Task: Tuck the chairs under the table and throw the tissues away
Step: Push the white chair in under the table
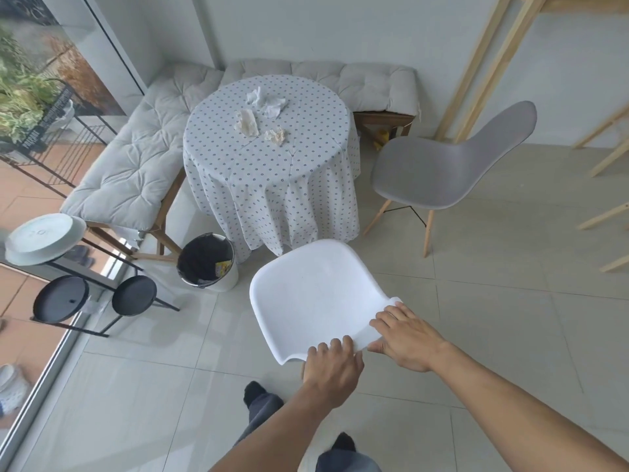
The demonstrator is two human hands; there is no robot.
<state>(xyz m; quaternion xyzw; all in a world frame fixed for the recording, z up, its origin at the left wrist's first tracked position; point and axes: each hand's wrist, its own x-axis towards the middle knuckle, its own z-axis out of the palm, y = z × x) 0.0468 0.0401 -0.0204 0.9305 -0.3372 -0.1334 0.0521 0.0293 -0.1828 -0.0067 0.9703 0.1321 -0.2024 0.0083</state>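
A white plastic chair (315,294) stands just in front of the round table (272,172), which is draped in a dotted cloth. My left hand (332,367) and my right hand (406,338) both grip the top edge of its backrest. A grey chair (439,172) with wooden legs stands apart at the table's right, angled away. Several crumpled tissues (263,115) lie on the tabletop, toward its far side. A white bin (207,264) with a black liner stands on the floor at the table's left front.
A cushioned corner bench (136,158) wraps behind and left of the table. A black metal stand with round trays (61,298) sits at the left by the glass door. Wooden frame legs (483,66) rise at the right. My feet are below on the tiled floor.
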